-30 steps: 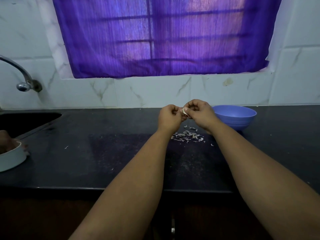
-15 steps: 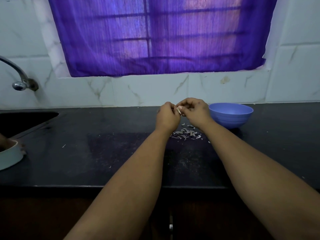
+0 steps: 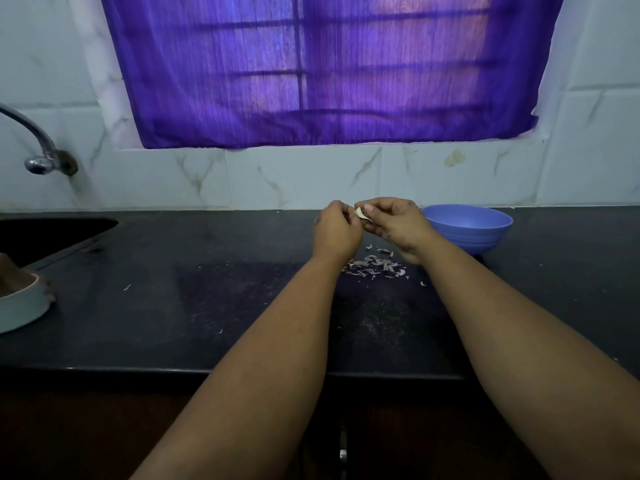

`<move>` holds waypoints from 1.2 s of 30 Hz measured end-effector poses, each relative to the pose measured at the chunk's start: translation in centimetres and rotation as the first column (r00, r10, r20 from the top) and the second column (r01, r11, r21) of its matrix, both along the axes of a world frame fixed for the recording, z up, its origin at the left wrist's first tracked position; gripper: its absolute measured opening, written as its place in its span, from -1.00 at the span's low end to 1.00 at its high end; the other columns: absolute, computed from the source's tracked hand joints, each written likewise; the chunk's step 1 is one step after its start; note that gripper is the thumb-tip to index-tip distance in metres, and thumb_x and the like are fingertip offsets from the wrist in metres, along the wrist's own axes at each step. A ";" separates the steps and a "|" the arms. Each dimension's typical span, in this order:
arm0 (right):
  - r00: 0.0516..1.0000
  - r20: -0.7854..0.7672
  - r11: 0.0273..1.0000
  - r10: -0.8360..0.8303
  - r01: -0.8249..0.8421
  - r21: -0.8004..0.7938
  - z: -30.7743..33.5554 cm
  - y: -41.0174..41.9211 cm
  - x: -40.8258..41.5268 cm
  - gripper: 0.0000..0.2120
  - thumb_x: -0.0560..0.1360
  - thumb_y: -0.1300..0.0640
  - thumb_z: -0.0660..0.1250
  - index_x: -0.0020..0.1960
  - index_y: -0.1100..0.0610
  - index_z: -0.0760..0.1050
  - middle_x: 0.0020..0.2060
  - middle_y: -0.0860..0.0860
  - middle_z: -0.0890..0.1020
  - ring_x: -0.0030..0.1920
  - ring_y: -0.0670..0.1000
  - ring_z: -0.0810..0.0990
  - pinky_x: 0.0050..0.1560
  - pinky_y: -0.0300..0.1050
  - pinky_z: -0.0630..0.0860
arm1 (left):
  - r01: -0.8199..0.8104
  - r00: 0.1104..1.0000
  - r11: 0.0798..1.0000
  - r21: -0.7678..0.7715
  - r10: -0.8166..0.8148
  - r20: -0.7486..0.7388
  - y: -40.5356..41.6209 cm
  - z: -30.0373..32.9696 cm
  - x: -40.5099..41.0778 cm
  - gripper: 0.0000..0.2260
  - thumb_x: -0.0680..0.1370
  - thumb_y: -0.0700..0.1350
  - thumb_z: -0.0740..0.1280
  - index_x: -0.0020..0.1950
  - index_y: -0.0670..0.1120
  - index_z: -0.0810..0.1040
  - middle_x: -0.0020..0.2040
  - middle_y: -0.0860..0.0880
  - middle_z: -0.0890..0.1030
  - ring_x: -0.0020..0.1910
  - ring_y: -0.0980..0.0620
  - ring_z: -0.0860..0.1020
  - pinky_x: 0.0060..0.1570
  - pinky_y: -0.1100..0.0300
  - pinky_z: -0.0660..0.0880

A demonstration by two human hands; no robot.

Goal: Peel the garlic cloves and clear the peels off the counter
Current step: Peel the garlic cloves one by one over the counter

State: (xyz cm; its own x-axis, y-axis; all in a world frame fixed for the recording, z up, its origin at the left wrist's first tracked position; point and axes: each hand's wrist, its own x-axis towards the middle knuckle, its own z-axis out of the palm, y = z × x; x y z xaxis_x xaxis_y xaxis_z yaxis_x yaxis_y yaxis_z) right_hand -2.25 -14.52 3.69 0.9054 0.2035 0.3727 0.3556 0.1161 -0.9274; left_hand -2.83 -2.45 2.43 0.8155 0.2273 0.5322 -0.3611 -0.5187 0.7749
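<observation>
A small pale garlic clove (image 3: 362,214) is held above the black counter (image 3: 207,299), pinched between the fingertips of both hands. My left hand (image 3: 335,230) grips it from the left with curled fingers. My right hand (image 3: 393,223) pinches it from the right, thumb on top. Directly below the hands lies a small heap of papery garlic peels (image 3: 375,266). A few stray bits of peel (image 3: 127,287) are scattered further left on the counter.
A blue bowl (image 3: 468,227) stands on the counter just right of my right hand. A sink (image 3: 45,233) and tap (image 3: 38,147) are at the far left, with a pale round dish (image 3: 20,306) near the left edge. Tiled wall behind.
Both hands stay together on the clove above the peel heap; the fingers have shifted slightly around it. The view has drifted a little.
</observation>
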 end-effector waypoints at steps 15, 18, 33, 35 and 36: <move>0.984 0.033 0.981 -0.178 0.180 -0.073 0.3 -0.8 0.2 -0.82 0.50 0.33 0.37 0.10 0.26 0.54 -0.26 0.12 0.65 -0.21 -0.01 0.64 -0.16 -0.31 0.58 | 0.162 0.986 0.960 -0.229 -0.169 -0.010 -0.2 0.5 -1.0 -0.88 0.60 -0.07 0.27 -0.10 -0.08 0.48 -0.21 -0.02 0.59 -0.20 -0.07 0.62 -0.08 0.00 0.58; 0.984 0.040 0.981 -0.175 0.178 -0.077 0.3 -0.8 0.1 -0.81 0.49 0.31 0.39 0.10 0.23 0.53 -0.28 0.12 0.64 -0.21 -0.01 0.64 -0.18 -0.31 0.57 | 0.214 0.976 0.938 -0.272 -0.218 0.016 0.0 0.3 -0.8 -0.93 0.56 -0.13 0.35 -0.10 -0.09 0.53 -0.23 -0.02 0.58 -0.31 0.04 0.57 -0.13 0.04 0.58; 0.991 -0.121 0.995 0.063 -0.053 0.086 1.0 -1.2 -0.6 -0.90 0.55 0.35 0.27 0.00 0.21 0.51 -0.24 0.12 0.59 -0.35 -0.11 0.56 -0.24 -0.35 0.55 | 0.380 0.832 0.585 -0.716 -0.554 -0.010 0.5 1.9 -1.7 -0.87 0.56 -0.35 0.28 -0.19 -0.24 0.53 -0.42 -0.04 0.61 -0.49 0.18 0.56 -0.42 0.41 0.49; 0.993 -0.113 0.997 0.042 -0.033 0.076 1.0 -1.1 -0.7 -0.94 0.56 0.29 0.28 -0.01 0.21 0.53 -0.22 0.10 0.59 -0.30 -0.08 0.55 -0.22 -0.34 0.56 | 0.347 0.843 0.568 -0.746 -0.537 -0.016 0.4 1.9 -1.6 -0.86 0.56 -0.35 0.27 -0.19 -0.25 0.53 -0.38 -0.07 0.61 -0.49 0.17 0.56 -0.42 0.41 0.50; 0.995 -0.095 0.998 0.023 -0.018 0.054 0.9 -1.0 -0.6 -0.95 0.56 0.26 0.30 -0.02 0.21 0.54 -0.22 0.09 0.60 -0.28 -0.07 0.54 -0.21 -0.33 0.56 | 0.331 0.854 0.567 -0.754 -0.520 -0.016 0.3 1.9 -1.6 -0.87 0.56 -0.35 0.27 -0.18 -0.25 0.52 -0.36 -0.08 0.60 -0.48 0.16 0.56 -0.42 0.40 0.50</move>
